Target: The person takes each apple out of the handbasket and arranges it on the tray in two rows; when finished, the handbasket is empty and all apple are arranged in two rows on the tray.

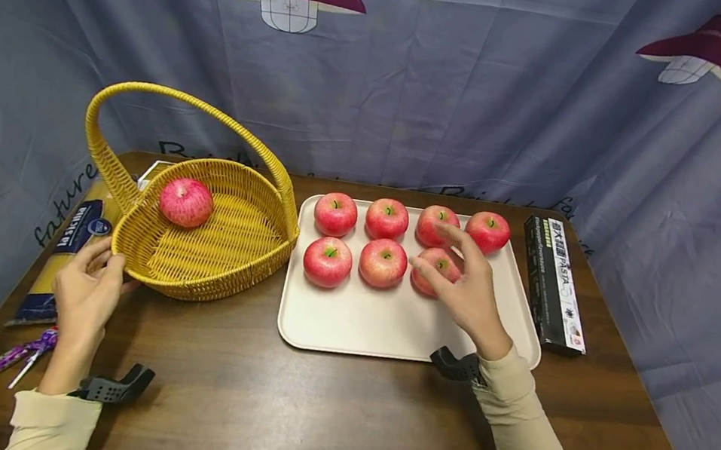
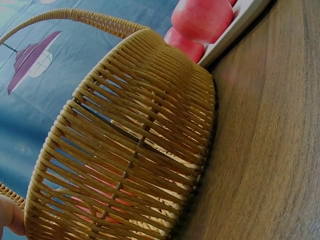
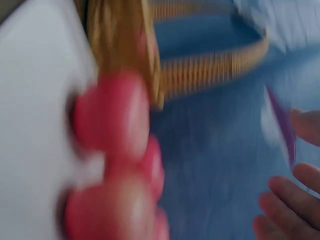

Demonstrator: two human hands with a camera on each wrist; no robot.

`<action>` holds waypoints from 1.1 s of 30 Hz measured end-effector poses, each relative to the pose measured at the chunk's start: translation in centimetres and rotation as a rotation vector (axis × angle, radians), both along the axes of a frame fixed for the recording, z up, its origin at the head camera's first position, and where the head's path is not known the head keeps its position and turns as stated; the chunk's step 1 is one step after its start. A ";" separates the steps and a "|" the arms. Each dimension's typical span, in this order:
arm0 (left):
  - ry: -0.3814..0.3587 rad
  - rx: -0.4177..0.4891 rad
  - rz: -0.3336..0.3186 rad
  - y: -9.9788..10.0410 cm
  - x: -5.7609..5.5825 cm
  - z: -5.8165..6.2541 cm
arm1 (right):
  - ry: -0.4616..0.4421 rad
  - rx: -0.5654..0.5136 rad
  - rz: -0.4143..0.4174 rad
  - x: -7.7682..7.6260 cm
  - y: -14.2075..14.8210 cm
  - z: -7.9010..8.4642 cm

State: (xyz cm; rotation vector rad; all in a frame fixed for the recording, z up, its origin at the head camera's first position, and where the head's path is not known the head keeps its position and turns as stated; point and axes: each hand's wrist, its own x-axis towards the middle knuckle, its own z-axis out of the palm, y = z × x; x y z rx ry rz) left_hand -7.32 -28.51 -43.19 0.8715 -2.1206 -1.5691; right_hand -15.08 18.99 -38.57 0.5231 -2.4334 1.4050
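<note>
At the left of the head view stands a yellow wicker basket (image 1: pixel 232 238) with a tall arched handle. One red apple (image 1: pixel 186 202) lies inside it. My left hand (image 1: pixel 88 288) pinches the basket's near left rim between thumb and fingers; the left wrist view shows a fingertip at the woven side. Several red apples (image 1: pixel 383 263) sit in two rows on a white tray (image 1: pixel 360 328). Over the front row's right-hand apple (image 1: pixel 440 266) hovers my right hand (image 1: pixel 471 293), thumb and fingers spread apart and holding nothing. The right wrist view is blurred.
Left of the basket lies a pack of spaghetti (image 1: pixel 49 275), partly covered by it, with a purple-wrapped lollipop (image 1: pixel 32 349) nearer the table edge. A black pasta box (image 1: pixel 554 285) lies right of the tray. A grey curtain (image 1: pixel 416 111) hangs behind the wooden table (image 1: pixel 281 412).
</note>
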 end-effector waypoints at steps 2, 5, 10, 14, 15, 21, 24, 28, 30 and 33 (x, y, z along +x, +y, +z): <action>0.014 0.028 0.003 0.0 0.0 0.0 | 0.010 -0.005 0.088 0.7 -2.4 1.3; 0.026 0.028 0.003 0.1 0.0 0.1 | 0.000 0.037 0.276 1.3 -6.1 2.6; 0.027 0.008 0.007 0.2 0.0 0.1 | 0.016 0.181 0.531 0.9 -12.5 3.9; 0.003 0.031 -0.006 0.3 0.0 0.1 | 0.008 0.230 0.609 -0.7 -16.9 4.3; -0.006 0.025 -0.011 0.3 0.0 0.1 | -0.010 0.233 0.616 -1.2 -17.9 4.4; -0.009 -0.016 -0.008 0.4 -0.1 0.2 | -0.202 0.365 0.647 -4.3 -23.5 5.0; -0.002 -0.030 -0.008 0.4 -0.1 0.3 | -0.243 0.463 0.649 -5.4 -25.4 5.1; -0.002 -0.036 -0.008 0.3 -0.1 0.3 | -0.301 0.512 0.618 -6.8 -27.4 4.6; -0.007 -0.028 -0.006 0.3 0.0 0.3 | -0.349 0.508 0.584 -7.5 -28.2 4.1; -0.008 -0.026 0.003 0.1 0.1 0.3 | -0.401 0.495 0.522 -8.4 -29.5 3.3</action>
